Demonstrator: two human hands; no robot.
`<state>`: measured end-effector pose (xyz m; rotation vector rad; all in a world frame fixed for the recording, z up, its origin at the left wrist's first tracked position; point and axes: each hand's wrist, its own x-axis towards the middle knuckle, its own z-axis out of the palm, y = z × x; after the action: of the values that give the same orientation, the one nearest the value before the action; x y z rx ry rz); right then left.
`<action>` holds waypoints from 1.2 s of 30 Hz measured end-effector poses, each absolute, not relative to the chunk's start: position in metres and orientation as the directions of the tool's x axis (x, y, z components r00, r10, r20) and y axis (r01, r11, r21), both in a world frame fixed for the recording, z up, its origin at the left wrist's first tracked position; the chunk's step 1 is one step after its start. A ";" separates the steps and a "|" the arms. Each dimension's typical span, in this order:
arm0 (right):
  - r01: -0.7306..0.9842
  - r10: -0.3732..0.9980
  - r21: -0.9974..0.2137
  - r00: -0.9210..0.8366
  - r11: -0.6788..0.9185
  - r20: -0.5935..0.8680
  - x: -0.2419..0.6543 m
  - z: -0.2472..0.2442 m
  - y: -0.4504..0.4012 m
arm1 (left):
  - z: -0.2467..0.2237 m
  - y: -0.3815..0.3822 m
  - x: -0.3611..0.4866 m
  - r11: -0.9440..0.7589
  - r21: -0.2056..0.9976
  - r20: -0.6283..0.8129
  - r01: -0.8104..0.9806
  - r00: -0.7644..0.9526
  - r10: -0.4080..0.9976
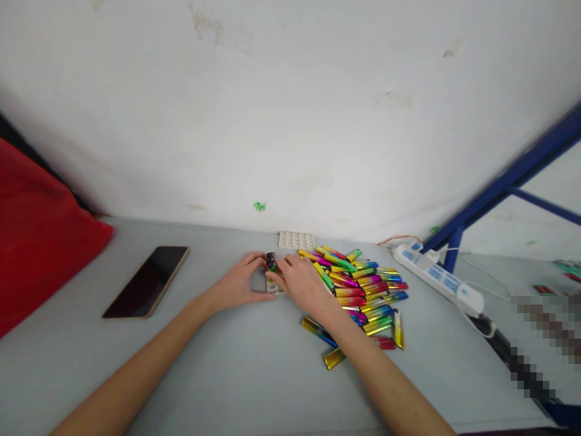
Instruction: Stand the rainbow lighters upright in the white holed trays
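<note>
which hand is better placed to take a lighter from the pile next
Probably the right hand: it is close beside the pile of lighters, while the left hand is farther off, with the right hand between it and the pile.

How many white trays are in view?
2: one, the far tray, lies by the wall; the other, the near tray, is between the left hand and right hand, partly covered. Any others beneath the hands would be hidden.

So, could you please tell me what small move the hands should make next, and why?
Perhaps the right hand could gently steady the dark tops at the pale tray: its fingers are close beside them, and the left hand curves around the tray's left side.
</note>
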<state>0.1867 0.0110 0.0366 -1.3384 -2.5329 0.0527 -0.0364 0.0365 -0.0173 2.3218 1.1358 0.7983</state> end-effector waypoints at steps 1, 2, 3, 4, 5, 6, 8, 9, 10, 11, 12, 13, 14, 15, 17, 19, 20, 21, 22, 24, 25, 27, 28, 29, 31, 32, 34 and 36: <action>0.802 0.814 -0.169 -0.533 0.573 0.231 0.189 0.036 0.012 | -0.017 0.036 -0.037 -0.568 0.602 0.305 0.561 0.496 0.813; 0.794 0.812 -0.193 -0.532 0.577 0.240 0.194 0.035 0.013 | -0.017 0.036 -0.037 -0.567 0.602 0.304 0.562 0.495 0.814; 0.782 0.811 -0.230 -0.527 0.579 0.253 0.200 0.035 0.014 | -0.017 0.037 -0.037 -0.567 0.600 0.304 0.564 0.495 0.814; 0.768 0.813 -0.274 -0.516 0.579 0.270 0.209 0.035 0.014 | -0.017 0.037 -0.037 -0.567 0.597 0.306 0.567 0.493 0.814; 0.751 0.816 -0.324 -0.501 0.575 0.287 0.220 0.037 0.013 | -0.017 0.038 -0.037 -0.568 0.593 0.306 0.571 0.493 0.815; 0.734 0.823 -0.373 -0.483 0.567 0.301 0.232 0.040 0.011 | -0.017 0.038 -0.037 -0.567 0.590 0.304 0.575 0.492 0.815; 0.699 0.833 -0.454 -0.456 0.553 0.312 0.257 0.047 0.000 | -0.018 0.039 -0.037 -0.564 0.589 0.299 0.579 0.492 0.818; 0.687 0.839 -0.481 -0.449 0.545 0.309 0.269 0.052 -0.010 | -0.017 0.039 -0.037 -0.560 0.590 0.294 0.581 0.491 0.820; 0.682 0.844 -0.497 -0.436 0.536 0.313 0.280 0.055 -0.023 | -0.017 0.039 -0.037 -0.556 0.590 0.288 0.585 0.491 0.822; 0.685 0.854 -0.510 -0.416 0.521 0.313 0.290 0.057 -0.038 | -0.017 0.039 -0.037 -0.553 0.588 0.283 0.591 0.490 0.824; 0.693 0.863 -0.514 -0.399 0.505 0.311 0.298 0.058 -0.054 | -0.016 0.039 -0.037 -0.550 0.583 0.278 0.597 0.490 0.826; 0.704 0.872 -0.514 -0.391 0.490 0.295 0.304 0.057 -0.071 | -0.016 0.038 -0.037 -0.551 0.576 0.276 0.604 0.491 0.826; 0.719 0.881 -0.509 -0.384 0.473 0.277 0.310 0.055 -0.088 | -0.015 0.038 -0.037 -0.556 0.565 0.276 0.610 0.496 0.823; 0.734 0.887 -0.498 -0.383 0.462 0.259 0.315 0.051 -0.104 | -0.015 0.038 -0.037 -0.562 0.554 0.276 0.615 0.501 0.820; 0.755 0.888 -0.468 -0.395 0.459 0.234 0.324 0.040 -0.128 | -0.015 0.037 -0.037 -0.569 0.535 0.271 0.625 0.510 0.816; 0.774 0.881 -0.420 -0.421 0.474 0.218 0.332 0.028 -0.142 | -0.015 0.038 -0.038 -0.565 0.535 0.264 0.628 0.511 0.818; 0.782 0.874 -0.390 -0.434 0.486 0.219 0.335 0.023 -0.145 | -0.015 0.038 -0.038 -0.561 0.542 0.261 0.626 0.509 0.820; 0.788 0.867 -0.362 -0.445 0.498 0.224 0.337 0.020 -0.146 | -0.015 0.038 -0.038 -0.557 0.550 0.261 0.623 0.505 0.823; 0.792 0.861 -0.337 -0.454 0.508 0.231 0.338 0.017 -0.146 | -0.015 0.039 -0.038 -0.552 0.557 0.261 0.621 0.500 0.826; 0.789 0.847 -0.312 -0.465 0.528 0.258 0.340 0.016 -0.144 | -0.015 0.040 -0.039 -0.544 0.558 0.258 0.627 0.492 0.832; 0.784 0.844 -0.317 -0.464 0.533 0.269 0.340 0.017 -0.143 | -0.014 0.040 -0.038 -0.542 0.554 0.258 0.632 0.489 0.833; 0.773 0.848 -0.357 -0.437 0.524 0.299 0.339 0.021 -0.143 | -0.014 0.039 -0.038 -0.541 0.551 0.259 0.635 0.487 0.834; 0.765 0.855 -0.391 -0.408 0.512 0.321 0.339 0.023 -0.141 | -0.014 0.039 -0.038 -0.543 0.554 0.262 0.631 0.487 0.833; 0.750 0.862 -0.436 -0.371 0.498 0.346 0.338 0.025 -0.139 | -0.014 0.039 -0.038 -0.545 0.559 0.267 0.625 0.486 0.832; 0.699 0.876 -0.542 -0.281 0.467 0.392 0.335 0.029 -0.128 | -0.015 0.040 -0.038 -0.550 0.568 0.280 0.612 0.485 0.828; 0.666 0.886 -0.599 -0.223 0.443 0.407 0.332 0.031 -0.119 | -0.016 0.040 -0.038 -0.554 0.569 0.287 0.608 0.485 0.826; 0.588 0.911 -0.719 -0.082 0.371 0.403 0.322 0.032 -0.093 | -0.017 0.041 -0.038 -0.560 0.566 0.296 0.605 0.485 0.823; 0.477 0.939 -0.834 0.052 0.277 0.341 0.308 0.031 -0.062 | -0.018 0.040 -0.039 -0.560 0.561 0.295 0.610 0.485 0.823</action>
<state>0.3078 -0.0620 0.0311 -1.3453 -1.5759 0.5964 -0.0390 0.0403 -0.0181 2.3540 1.1961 0.7697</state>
